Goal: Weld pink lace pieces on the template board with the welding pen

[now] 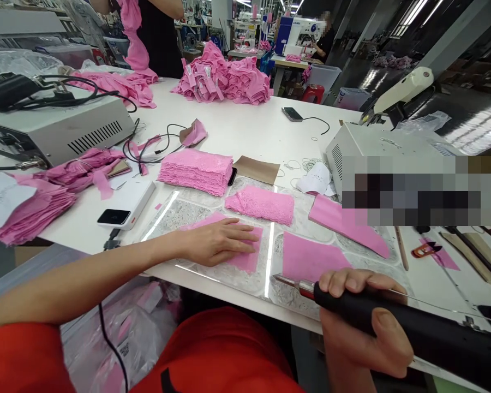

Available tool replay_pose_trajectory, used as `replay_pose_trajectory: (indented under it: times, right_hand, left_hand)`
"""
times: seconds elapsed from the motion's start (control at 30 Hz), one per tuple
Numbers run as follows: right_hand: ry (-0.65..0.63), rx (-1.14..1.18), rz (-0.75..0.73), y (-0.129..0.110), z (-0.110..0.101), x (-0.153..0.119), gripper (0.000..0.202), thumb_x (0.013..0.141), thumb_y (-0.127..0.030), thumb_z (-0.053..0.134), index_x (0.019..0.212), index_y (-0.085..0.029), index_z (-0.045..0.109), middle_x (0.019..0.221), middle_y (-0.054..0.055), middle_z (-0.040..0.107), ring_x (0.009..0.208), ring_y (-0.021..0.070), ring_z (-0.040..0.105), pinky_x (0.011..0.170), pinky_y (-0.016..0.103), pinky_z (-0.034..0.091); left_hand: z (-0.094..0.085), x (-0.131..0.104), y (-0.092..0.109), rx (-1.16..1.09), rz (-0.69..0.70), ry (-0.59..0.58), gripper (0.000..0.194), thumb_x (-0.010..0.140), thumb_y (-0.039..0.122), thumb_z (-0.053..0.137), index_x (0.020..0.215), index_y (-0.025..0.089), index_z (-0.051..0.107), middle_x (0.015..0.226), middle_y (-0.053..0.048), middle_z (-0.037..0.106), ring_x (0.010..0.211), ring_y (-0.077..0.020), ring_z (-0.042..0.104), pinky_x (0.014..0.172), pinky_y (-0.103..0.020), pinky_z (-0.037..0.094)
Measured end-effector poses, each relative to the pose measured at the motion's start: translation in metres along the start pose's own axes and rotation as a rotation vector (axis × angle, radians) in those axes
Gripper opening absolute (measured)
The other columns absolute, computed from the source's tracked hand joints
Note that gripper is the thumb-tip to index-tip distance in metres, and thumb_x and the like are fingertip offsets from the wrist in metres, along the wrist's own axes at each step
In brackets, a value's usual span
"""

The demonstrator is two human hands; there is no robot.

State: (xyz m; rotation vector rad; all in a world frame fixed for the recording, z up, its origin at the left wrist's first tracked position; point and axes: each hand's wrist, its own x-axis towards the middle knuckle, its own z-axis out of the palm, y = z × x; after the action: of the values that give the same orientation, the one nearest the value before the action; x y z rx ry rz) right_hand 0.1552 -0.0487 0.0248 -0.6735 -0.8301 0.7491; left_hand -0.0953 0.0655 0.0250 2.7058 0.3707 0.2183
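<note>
My left hand (219, 241) lies flat, fingers stretched out, on a thin pink fabric piece (251, 259) on the grey marble-patterned mat (233, 277). In my right hand (368, 316) is a thick black-handled cutter (417, 327), its pointed metal tip aimed left. The tip is by the lower left corner of a second flat pink piece (311, 256); whether it touches the mat I cannot tell. Just beyond my left hand rests a pink lace piece (262, 204), with a neat stack of pink lace pieces (196, 172) behind it. A pink strip (347, 224) lies at the right.
Grey metal boxes stand at left (61, 131) and right (376, 147). A power bank (126, 207), a phone (292, 113), brown card (257, 169) and orange snips (425, 249) lie on the white table (249, 123). Pink fabric heaps (225, 76) sit at the back, near another person (159, 38).
</note>
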Motion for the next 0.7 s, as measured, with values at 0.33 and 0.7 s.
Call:
replay_pose_trajectory:
  times: [0.33,0.7]
  right_hand:
    - [-0.093,0.022,0.064,0.01,0.026,-0.011,0.018,0.074,-0.029,0.055,0.09,-0.021,0.058,0.07,-0.002,0.051,0.055,0.0116,0.05,0.049,0.03,0.046]
    - [-0.127,-0.023,0.062,0.019,0.032,-0.014,0.019,0.075,-0.03,0.055,0.092,-0.023,0.058,0.071,-0.003,0.05,0.056,0.0112,0.05,0.05,0.029,0.046]
  left_hand:
    - [0.01,-0.032,-0.001,0.015,-0.052,-0.058,0.037,0.099,0.029,0.043,0.134,0.027,0.054,0.148,-0.004,0.043,0.143,-0.0217,0.031,0.12,-0.048,0.003]
    - [0.011,-0.036,-0.008,-0.045,-0.016,0.034,0.037,0.097,0.026,0.046,0.132,0.03,0.056,0.143,-0.005,0.051,0.139,-0.0225,0.037,0.12,-0.048,0.008]
